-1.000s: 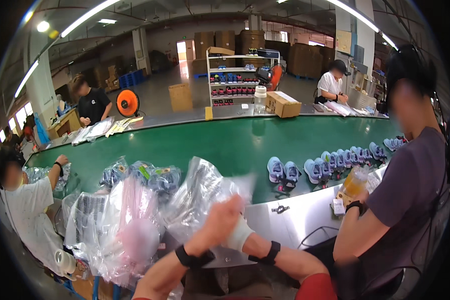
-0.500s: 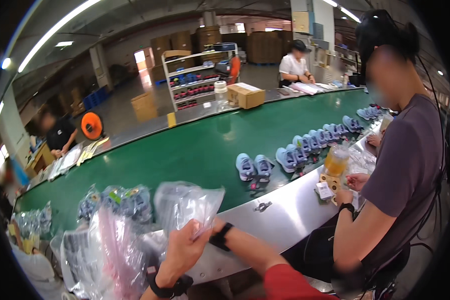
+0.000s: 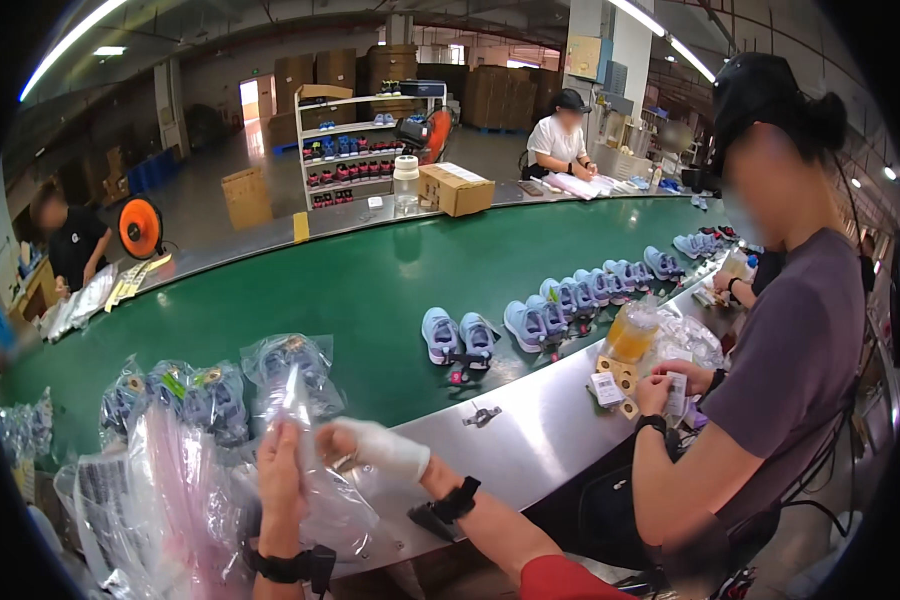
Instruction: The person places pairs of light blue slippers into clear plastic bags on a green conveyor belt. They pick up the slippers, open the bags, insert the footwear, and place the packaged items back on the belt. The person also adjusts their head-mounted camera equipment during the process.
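Hands raised together since half-second ago: left hand (image 3: 280,470) and white-wrapped right hand (image 3: 375,447) both pinching clear crinkled plastic bag (image 3: 305,430), now upright over steel bench edge (image 3: 530,440), beside bagged blue shoes (image 3: 185,395); bag seemingly being opened.

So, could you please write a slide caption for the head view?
Both hands, left hand and right hand, hold a clear plastic bag beside a green conveyor belt carrying blue shoes.

Bagged shoes (image 3: 185,395) lay on belt (image 3: 370,290) left of loose shoes (image 3: 457,335) (co-worker (image 3: 770,380) sat right); boxes (image 3: 455,188) behind.
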